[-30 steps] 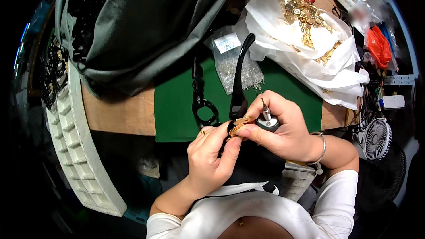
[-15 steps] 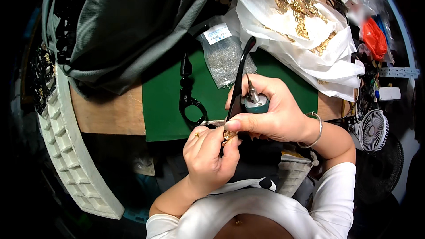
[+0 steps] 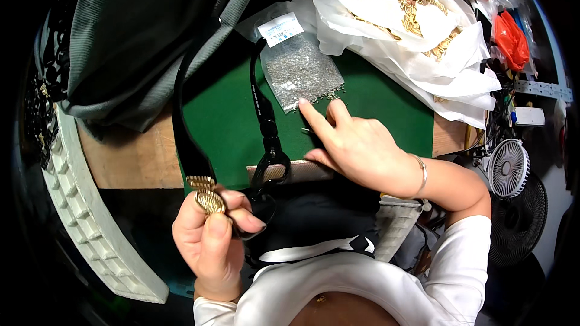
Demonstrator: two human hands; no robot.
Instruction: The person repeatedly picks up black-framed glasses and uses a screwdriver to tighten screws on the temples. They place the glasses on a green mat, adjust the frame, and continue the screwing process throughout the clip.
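Observation:
Black-framed glasses [image 3: 269, 130] hang from my left hand [image 3: 211, 235], which pinches them near one hinge at the lower left. Between its thumb and fingers shows an oval gold ornament [image 3: 210, 202], with a ridged gold piece [image 3: 200, 182] just above it on the temple. My right hand [image 3: 362, 145] is over the green mat [image 3: 229, 115], index finger stretched to the mouth of a clear bag of tiny silver screws [image 3: 302, 72]. Some screws lie spilled beside the bag. A thin metal tip [image 3: 307, 130] pokes out by the right palm; the screwdriver's handle is hidden beneath the hand.
White wrapping [image 3: 386, 66] with gold ornaments spreads across the far right. Dark grey cloth [image 3: 127, 42] bulges at the far left, beside a white moulded tray [image 3: 103, 235]. A patterned strip [image 3: 302, 171] lies along the mat's near edge. A small white fan [image 3: 509, 168] stands at right.
My hands have parted. The left has carried the glasses down and left, turning the gold ornament into view. My right has moved from the glasses to the screw bag, its screwdriver now mostly hidden.

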